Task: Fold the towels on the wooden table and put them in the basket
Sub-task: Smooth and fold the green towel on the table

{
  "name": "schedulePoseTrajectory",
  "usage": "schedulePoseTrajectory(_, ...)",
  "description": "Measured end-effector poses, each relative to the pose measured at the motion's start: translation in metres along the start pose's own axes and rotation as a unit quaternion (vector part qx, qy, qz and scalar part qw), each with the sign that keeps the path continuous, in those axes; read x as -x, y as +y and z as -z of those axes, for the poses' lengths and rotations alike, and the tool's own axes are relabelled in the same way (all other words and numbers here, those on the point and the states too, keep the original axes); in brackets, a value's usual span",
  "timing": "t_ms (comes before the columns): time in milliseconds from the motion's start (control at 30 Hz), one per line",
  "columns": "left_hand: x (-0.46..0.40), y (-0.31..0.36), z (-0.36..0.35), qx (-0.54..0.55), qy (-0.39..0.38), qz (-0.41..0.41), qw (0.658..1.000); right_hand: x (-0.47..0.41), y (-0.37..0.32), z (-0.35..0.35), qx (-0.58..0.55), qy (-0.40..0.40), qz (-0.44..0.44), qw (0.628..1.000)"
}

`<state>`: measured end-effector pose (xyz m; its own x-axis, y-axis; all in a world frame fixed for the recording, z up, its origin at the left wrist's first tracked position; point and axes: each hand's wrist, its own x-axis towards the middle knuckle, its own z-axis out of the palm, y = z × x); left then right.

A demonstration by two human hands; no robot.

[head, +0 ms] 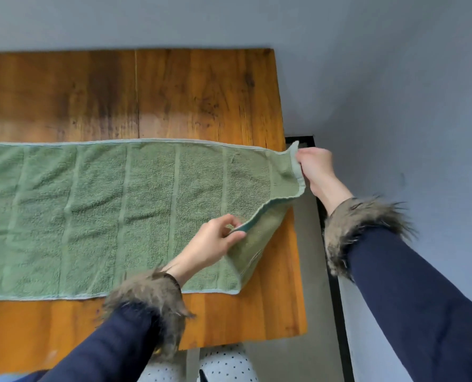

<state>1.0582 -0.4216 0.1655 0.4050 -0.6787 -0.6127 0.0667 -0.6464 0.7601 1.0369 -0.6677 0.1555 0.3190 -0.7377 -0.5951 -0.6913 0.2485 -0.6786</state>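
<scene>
One green towel (105,216) lies spread flat across the wooden bench (146,92), its right end lifted off the surface by two hands: left hand (212,241) pinching the near corner, right hand (316,169) pinching the far corner.

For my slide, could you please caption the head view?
Both hands, left hand and right hand, lift the green towel's right end off the wooden table.
</scene>
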Motion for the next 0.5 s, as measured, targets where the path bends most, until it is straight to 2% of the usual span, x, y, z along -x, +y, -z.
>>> schedulePoseTrajectory(133,0.030,-0.018,0.044,0.037,0.073,0.029,0.996,0.028,-0.026,-0.027,0.027,-0.015,0.074,0.997)
schedulePoseTrajectory(367,0.097,-0.040,0.123,0.193,0.156,0.010,0.969,0.098,-0.083,-0.125,0.059,-0.126,0.144,0.980)
schedulePoseTrajectory(500,0.138,-0.067,0.167,0.208,0.271,-0.011,0.940,0.143,-0.111,-0.191,0.066,-0.173,0.165,0.969)
